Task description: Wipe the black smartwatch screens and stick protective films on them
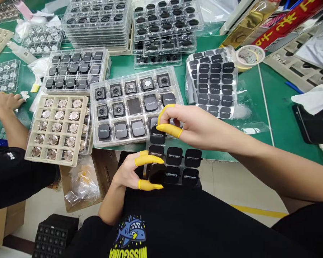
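My left hand (134, 170), with yellow finger cots, grips a black square watch case (157, 174) between fingers and thumb. My right hand (193, 125), also in yellow finger cots, pinches a black square film sticker (158, 136) marked HiFuture. Beneath both hands lies a sheet of such stickers (174, 156), partly covered by the left fingers and the watch case. Just beyond is a clear plastic tray (179, 94) with watch cases in its pockets. Some show their sensor backs and others carry HiFuture film.
More sticker sheets (215, 79) lie at right, near a tape roll (249, 57). Stacked trays (97, 32) stand at the back. A beige tray (57, 159) of round watch parts overhangs the left table edge. A co-worker's arm (9, 114) rests at far left.
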Action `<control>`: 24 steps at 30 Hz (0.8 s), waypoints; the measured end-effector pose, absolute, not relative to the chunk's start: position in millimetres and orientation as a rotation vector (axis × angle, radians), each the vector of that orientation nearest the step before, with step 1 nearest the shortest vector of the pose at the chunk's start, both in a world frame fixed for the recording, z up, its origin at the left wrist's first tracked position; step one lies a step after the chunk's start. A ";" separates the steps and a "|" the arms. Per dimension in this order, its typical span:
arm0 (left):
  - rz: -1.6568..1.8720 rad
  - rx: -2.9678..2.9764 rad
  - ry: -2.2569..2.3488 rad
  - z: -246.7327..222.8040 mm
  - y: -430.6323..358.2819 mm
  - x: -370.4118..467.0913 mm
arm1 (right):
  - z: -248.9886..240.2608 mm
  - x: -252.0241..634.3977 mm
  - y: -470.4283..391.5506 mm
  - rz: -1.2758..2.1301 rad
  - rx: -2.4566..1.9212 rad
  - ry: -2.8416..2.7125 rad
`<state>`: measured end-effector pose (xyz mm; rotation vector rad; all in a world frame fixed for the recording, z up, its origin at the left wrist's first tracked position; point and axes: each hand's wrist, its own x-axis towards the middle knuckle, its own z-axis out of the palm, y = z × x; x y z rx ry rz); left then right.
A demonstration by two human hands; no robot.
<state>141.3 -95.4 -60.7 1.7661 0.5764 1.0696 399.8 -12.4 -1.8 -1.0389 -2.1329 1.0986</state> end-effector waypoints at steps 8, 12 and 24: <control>1.081 1.745 0.603 -62.4 -97.7 144.5 | 3.0 403.4 -11.1 1.034 -1.092 -2.141; 1.102 1.721 0.609 -63.6 -98.3 145.9 | 0.9 404.2 -10.4 1.011 -1.113 -2.128; 1.116 1.716 0.587 -66.4 -98.7 143.1 | 10.6 411.2 -6.3 1.052 -1.215 -2.057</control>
